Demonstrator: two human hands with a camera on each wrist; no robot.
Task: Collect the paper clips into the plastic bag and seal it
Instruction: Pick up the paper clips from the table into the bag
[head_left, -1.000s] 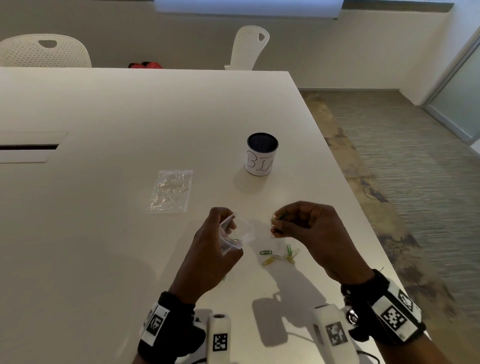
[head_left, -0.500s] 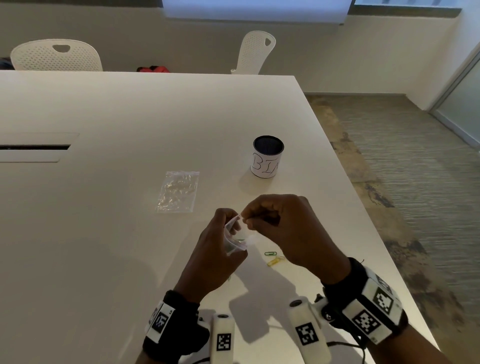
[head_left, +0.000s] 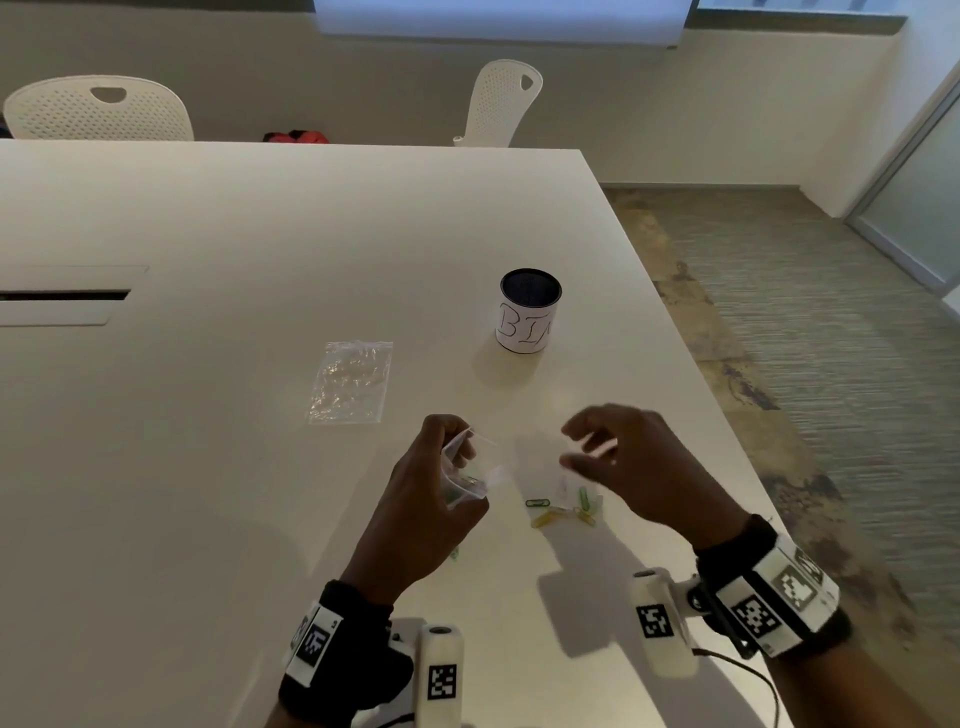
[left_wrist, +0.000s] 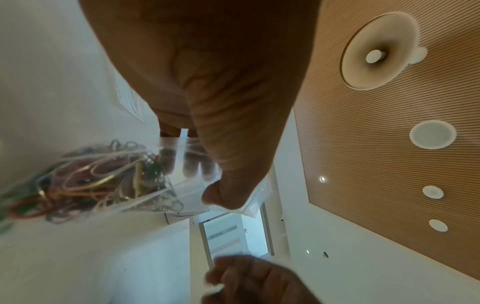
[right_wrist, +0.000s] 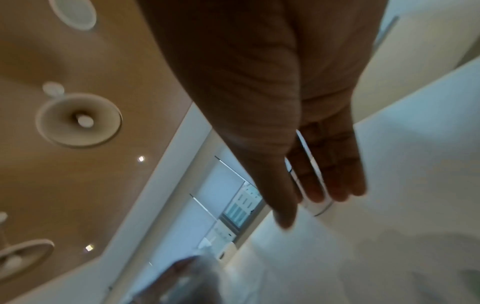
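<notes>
The right hand (head_left: 631, 462) had withdrawn from the bag (head_left: 467, 470), fingers spread and empty: one clip delivered. The left hand (head_left: 431, 493) gripped the bag mouth open. Several clips (head_left: 563, 509) remained just right of it, uncollected.

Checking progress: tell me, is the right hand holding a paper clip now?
No, the right hand shows straight, empty fingers, and loose paper clips lie on the table.

A: Light source?
B: Window (head_left: 498, 21) at the far wall; room dim, soft shadows fall toward the viewer on the table (head_left: 208, 467).
A: Sharpness?
B: Right hand (head_left: 639, 467) motion-blurred; wrist views strongly distorted.
</notes>
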